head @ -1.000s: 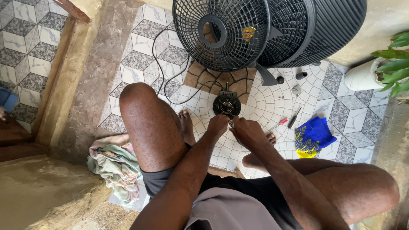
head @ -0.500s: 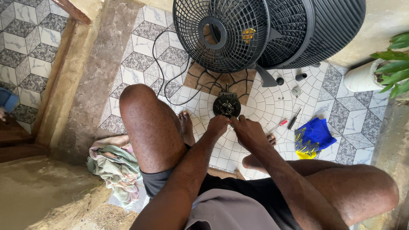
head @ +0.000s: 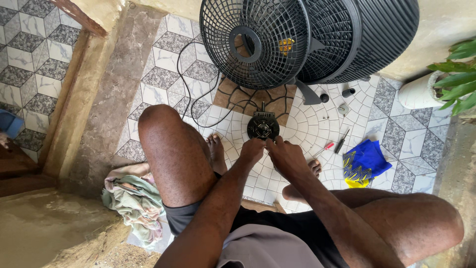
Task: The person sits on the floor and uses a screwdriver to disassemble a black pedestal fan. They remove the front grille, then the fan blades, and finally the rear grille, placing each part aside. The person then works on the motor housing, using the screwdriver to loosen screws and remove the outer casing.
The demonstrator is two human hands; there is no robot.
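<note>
A round black fan motor [head: 263, 125] is seen on the patterned tiled floor [head: 163, 79], just in front of the black fan grilles [head: 258, 42], and it is touched at its near edge by the fingertips of both hands. The left hand [head: 252, 150] and the right hand [head: 285, 155] are held side by side with fingers curled, though whether anything small is pinched cannot be told. A red-handled screwdriver [head: 325, 147] and a blue and yellow cloth [head: 364, 164] are found to the right, and a crumpled rag [head: 134, 201] lies beside the left knee.

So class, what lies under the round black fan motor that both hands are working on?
Pale patterned floor tiles show around the fan motor. A black cord trails nearby. The floor directly beneath the motor is hidden.
</note>
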